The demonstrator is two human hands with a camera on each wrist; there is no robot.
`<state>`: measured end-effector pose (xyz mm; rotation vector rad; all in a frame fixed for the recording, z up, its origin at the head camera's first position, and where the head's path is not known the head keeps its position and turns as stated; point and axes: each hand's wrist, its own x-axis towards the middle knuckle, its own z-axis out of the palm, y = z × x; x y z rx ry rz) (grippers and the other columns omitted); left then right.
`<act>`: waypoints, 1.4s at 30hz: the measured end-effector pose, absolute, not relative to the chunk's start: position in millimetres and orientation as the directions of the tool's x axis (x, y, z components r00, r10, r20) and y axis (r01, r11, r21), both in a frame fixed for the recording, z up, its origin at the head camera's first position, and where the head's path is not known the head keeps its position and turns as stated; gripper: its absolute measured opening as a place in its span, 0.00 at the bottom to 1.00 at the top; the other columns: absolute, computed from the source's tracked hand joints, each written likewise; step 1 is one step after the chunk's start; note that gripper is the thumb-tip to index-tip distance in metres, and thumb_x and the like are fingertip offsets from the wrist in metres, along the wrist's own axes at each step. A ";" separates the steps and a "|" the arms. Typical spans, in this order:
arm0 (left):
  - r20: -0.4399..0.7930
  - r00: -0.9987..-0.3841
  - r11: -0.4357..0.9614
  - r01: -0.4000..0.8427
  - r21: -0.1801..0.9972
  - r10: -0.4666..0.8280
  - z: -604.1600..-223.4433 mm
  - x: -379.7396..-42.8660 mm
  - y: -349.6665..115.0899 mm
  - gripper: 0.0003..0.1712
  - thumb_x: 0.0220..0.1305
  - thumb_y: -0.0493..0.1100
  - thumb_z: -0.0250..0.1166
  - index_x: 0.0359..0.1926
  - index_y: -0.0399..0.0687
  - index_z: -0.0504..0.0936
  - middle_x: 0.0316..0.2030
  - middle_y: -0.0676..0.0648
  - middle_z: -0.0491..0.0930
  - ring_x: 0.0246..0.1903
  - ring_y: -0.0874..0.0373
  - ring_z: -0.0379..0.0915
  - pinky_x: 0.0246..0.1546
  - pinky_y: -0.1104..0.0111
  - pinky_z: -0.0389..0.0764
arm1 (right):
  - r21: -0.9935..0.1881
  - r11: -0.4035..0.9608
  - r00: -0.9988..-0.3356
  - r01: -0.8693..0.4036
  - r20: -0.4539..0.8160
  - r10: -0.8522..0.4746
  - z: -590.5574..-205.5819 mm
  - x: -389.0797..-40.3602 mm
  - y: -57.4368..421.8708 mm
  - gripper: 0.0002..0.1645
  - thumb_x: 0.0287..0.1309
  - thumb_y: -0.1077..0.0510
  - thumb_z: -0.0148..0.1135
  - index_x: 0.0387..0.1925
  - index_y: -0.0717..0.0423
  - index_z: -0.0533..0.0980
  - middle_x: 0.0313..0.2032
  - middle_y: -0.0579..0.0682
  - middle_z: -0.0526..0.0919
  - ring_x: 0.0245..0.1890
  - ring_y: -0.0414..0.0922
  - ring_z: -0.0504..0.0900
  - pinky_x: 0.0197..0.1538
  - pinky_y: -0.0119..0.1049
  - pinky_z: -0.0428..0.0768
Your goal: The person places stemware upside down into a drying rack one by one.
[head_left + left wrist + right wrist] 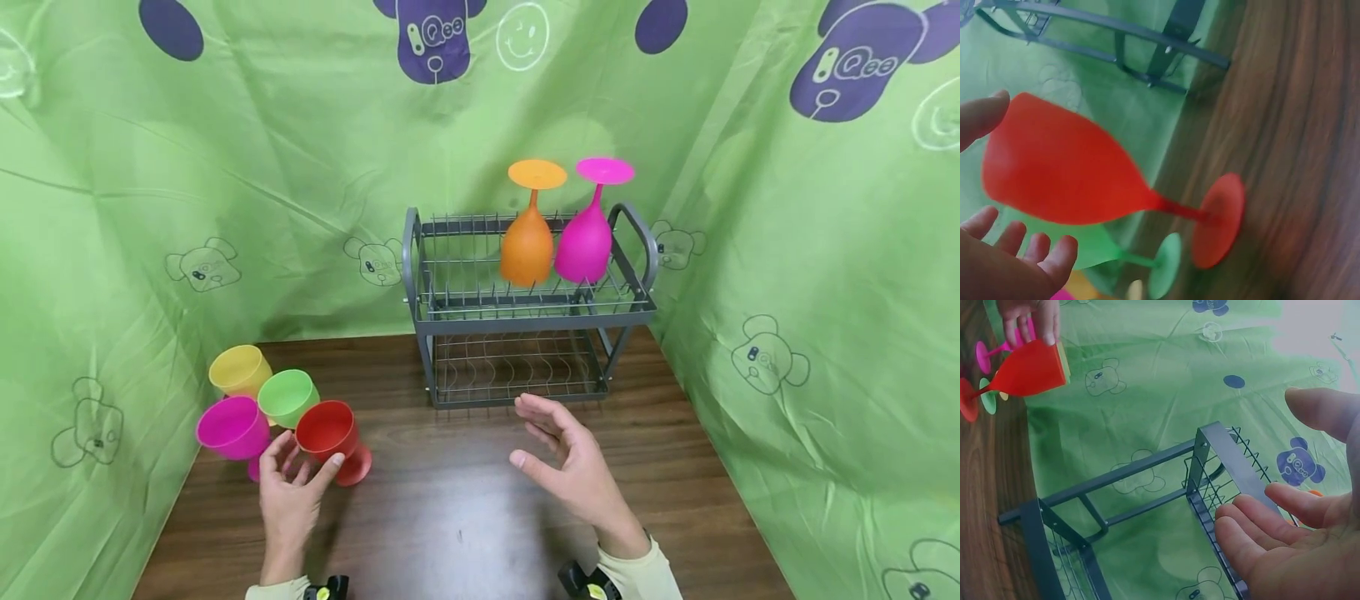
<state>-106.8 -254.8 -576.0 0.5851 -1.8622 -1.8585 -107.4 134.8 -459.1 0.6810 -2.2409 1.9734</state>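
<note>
A red wine glass (327, 431) stands upright on the table at the left. My left hand (291, 496) is at its bowl, the thumb by the rim and the other fingers spread on the far side; firm contact is not plain in the left wrist view. Close by stand a green wine glass (288, 398), a magenta one (233, 428) and a yellow one (241, 371). My right hand (573, 467) hovers before the dish rack (536, 321), holding nothing, thumb apart from its fingers. An orange wine glass (527, 246) and a pink one (585, 242) stand upside down on the upper tier.
Below the upper tier, the rack has a lower wire shelf (517, 367). The brown wooden table (450, 500) is enclosed at the back and sides by green printed cloth (315, 167).
</note>
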 end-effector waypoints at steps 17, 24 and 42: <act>0.068 -0.814 -0.055 0.122 0.991 -0.577 -611.4 -121.9 -247.7 0.54 0.50 0.23 0.79 0.76 0.40 0.64 0.63 0.48 0.75 0.59 0.61 0.75 0.50 0.84 0.81 | -0.922 0.020 -0.886 -0.387 0.366 -0.284 -467.8 -103.1 129.3 0.36 0.64 0.70 0.69 0.72 0.65 0.69 0.67 0.61 0.77 0.69 0.43 0.77 0.73 0.36 0.76; 0.090 -0.793 -0.060 0.158 0.986 -0.602 -613.1 -119.4 -248.5 0.52 0.49 0.21 0.79 0.75 0.39 0.66 0.62 0.46 0.75 0.59 0.58 0.75 0.50 0.83 0.83 | -0.925 0.026 -0.889 -0.378 0.355 -0.289 -469.6 -102.6 129.0 0.37 0.64 0.70 0.69 0.72 0.63 0.68 0.68 0.61 0.76 0.69 0.42 0.77 0.73 0.37 0.76; 0.322 -0.874 0.357 0.189 0.915 -0.363 -557.6 -98.2 -239.2 0.54 0.43 0.26 0.84 0.74 0.49 0.75 0.62 0.50 0.73 0.52 0.65 0.77 0.50 0.87 0.79 | -0.920 0.113 -0.898 -0.375 0.330 -0.291 -469.5 -107.3 130.9 0.38 0.62 0.65 0.73 0.71 0.62 0.70 0.69 0.56 0.78 0.70 0.50 0.77 0.73 0.36 0.77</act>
